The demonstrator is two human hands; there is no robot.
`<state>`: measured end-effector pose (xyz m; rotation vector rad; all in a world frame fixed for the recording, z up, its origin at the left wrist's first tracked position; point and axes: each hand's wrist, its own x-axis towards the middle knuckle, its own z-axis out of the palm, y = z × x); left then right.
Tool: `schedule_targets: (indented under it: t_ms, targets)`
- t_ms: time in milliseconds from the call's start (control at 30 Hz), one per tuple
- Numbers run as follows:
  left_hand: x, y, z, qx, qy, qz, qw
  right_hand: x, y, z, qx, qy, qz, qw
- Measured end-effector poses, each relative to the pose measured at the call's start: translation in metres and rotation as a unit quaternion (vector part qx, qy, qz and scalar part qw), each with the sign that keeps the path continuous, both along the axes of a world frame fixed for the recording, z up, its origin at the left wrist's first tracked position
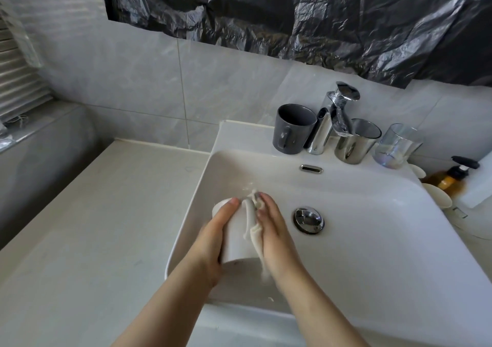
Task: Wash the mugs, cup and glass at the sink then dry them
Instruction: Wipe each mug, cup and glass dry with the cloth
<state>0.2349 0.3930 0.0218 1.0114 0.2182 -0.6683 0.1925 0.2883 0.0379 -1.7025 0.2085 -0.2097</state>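
A person's left hand (213, 237) wraps its fingers and thumb around a plain white ceramic mug (237, 240), held tilted with its mouth pointing away toward ten o'clock, over the left part of the white rectangular ceramic sink (399, 240). The right hand (274, 229) lies against the mug's right side, at its three o'clock, and grips a bunched white cloth (251, 213) between thumb and fingers, pressing it onto the mug's wall.

A round chrome drain stopper (308, 219) sits in the basin just beside the right hand, at its three o'clock. On the sink's back ledge, at twelve o'clock from the hands, stands a chrome mixer tap (339, 112). A dark grey ceramic mug (291, 129) stands upright at the tap's nine o'clock. A shiny chrome metal cup (355, 141) stands at the tap's four o'clock, and a clear drinking glass (396, 147) is just beside that cup, at its three o'clock.

At three o'clock of the sink stands an amber pump bottle with a black head (450, 179). A pale stone countertop (80, 227) runs off at nine o'clock, and a crumpled black plastic sheet (292, 13) hangs on the tiled wall at twelve.
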Motion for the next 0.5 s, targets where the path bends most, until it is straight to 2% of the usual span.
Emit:
schedule_targets:
  t_ms: [67, 133, 233, 267, 400, 500]
  targets:
    - [0.002, 0.001, 0.000, 0.059, 0.001, 0.021, 0.998, -0.001, 0.007, -0.003, 0.034, 0.044, -0.011, 0.998]
    - [-0.001, -0.001, 0.003, 0.066, -0.011, 0.030, 0.997, 0.006, 0.001, -0.003, 0.081, 0.076, -0.038, 0.993]
    - [-0.010, -0.004, 0.005, 0.079, -0.054, 0.015, 0.995, 0.006, -0.015, 0.004, 0.179, 0.178, 0.022, 0.967]
    - [-0.012, -0.005, 0.006, 0.095, -0.057, 0.013, 0.994, 0.005, -0.015, 0.003, 0.200, 0.202, 0.015, 0.959]
    - [-0.002, 0.001, 0.000, 0.095, 0.020, 0.042, 0.994, -0.004, 0.002, -0.006, 0.169, 0.078, 0.028, 0.982]
    - [0.001, 0.000, -0.002, 0.098, 0.021, 0.017, 0.995, 0.004, 0.000, -0.010, 0.252, 0.099, 0.004, 0.963]
